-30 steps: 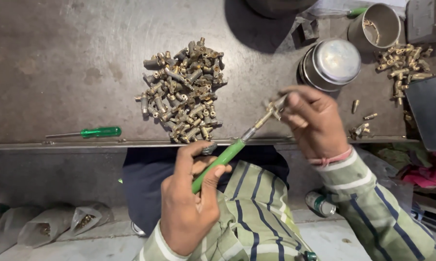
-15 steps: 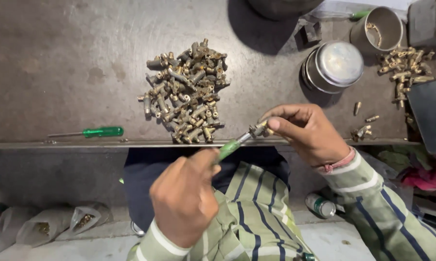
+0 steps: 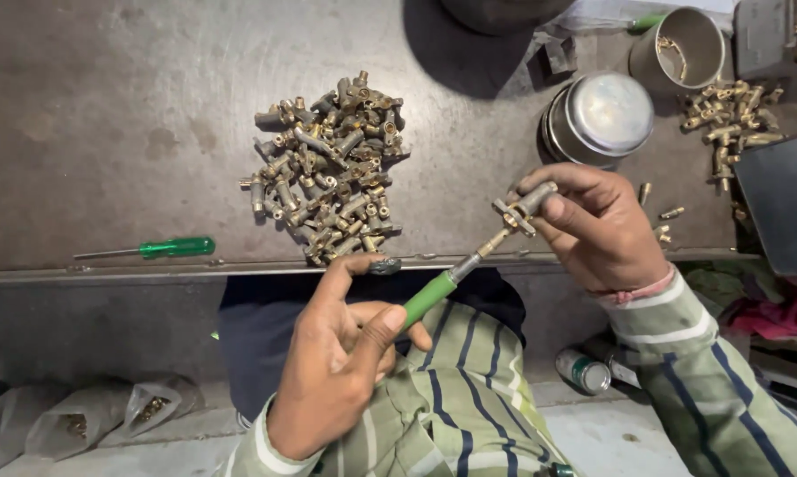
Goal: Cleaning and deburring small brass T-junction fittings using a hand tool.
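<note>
My right hand (image 3: 593,231) pinches a brass valve fitting (image 3: 524,208) steady; my left hand (image 3: 345,353), fingers curled, drives the green-handled screwdriver (image 3: 447,284) into it.

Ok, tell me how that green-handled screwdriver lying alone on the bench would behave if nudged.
The spare screwdriver would probably roll: its handle looks round and it lies near the edge of the metal bench. It looks rigid, with a thin straight shaft. It is likely light, being slim, and may slide easily on the smooth top.

Head camera, looking straight down (close) at workbench (image 3: 107,106).
</note>
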